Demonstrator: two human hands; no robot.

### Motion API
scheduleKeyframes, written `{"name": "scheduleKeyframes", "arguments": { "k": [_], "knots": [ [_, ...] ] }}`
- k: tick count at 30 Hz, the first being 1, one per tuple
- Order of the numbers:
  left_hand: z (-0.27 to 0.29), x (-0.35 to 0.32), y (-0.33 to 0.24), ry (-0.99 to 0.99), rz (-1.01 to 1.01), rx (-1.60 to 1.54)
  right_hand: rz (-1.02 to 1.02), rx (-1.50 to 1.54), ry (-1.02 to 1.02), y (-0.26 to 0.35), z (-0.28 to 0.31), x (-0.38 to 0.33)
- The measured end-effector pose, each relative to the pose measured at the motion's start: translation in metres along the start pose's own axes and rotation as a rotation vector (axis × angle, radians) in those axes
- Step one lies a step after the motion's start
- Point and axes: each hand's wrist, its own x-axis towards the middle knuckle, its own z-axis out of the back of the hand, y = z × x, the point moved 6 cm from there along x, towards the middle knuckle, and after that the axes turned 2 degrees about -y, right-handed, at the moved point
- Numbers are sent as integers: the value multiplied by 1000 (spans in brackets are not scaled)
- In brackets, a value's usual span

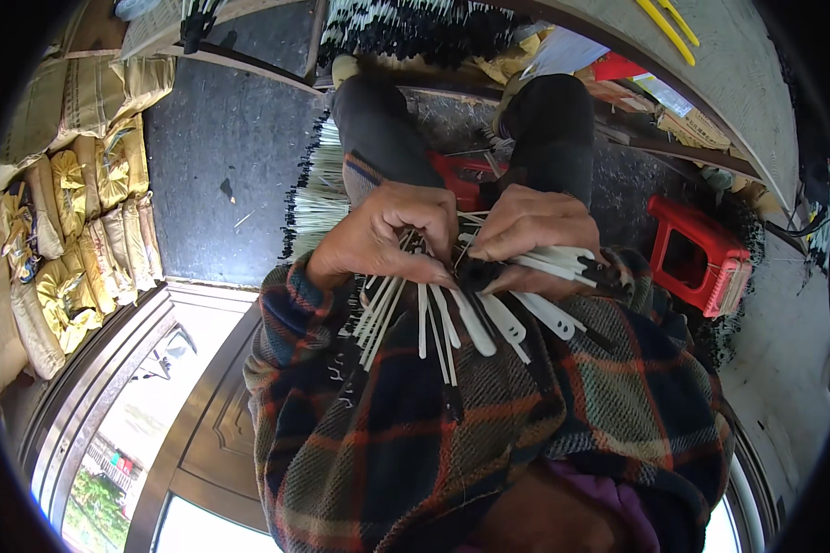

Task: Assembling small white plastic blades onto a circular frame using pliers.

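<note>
Here, at the centre of the frame, the left hand (387, 235) and the right hand (526, 230) each keep a closed grip on a fanned bundle of white strips (461, 318) above the plaid jacket (452, 433). A red stool (701, 258) stands at right; yellow sacks (83, 212) are stacked at left.

White plastic strips (452, 318) with black tips, fanned over plaid jacket (433, 433): navy, dark green, orange-red and tan checks. Trousers (378, 129) dark grey. Stool (701, 253) bright red. Sacks (83, 212) yellow-gold, glossy, some beige. Floor (217, 175) dark grey, speckled. Bundle of pale strips (318, 189) cream with black ends. Purple cloth (609, 493) under jacket. Yellow rods (669, 26) on pale grey surface.
</note>
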Motion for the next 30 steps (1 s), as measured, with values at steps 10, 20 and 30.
{"name": "scheduleKeyframes", "arguments": {
  "k": [10,20,30],
  "knots": [
    [4,-7,9,125,175,-158,31,23,143,0,-13,10],
    [4,24,31,495,602,-38,-194,39,237,1,-5,21],
    [82,-61,-42,-1191,-366,239,-444,-69,-256,-28,23,27]
  ]
}}
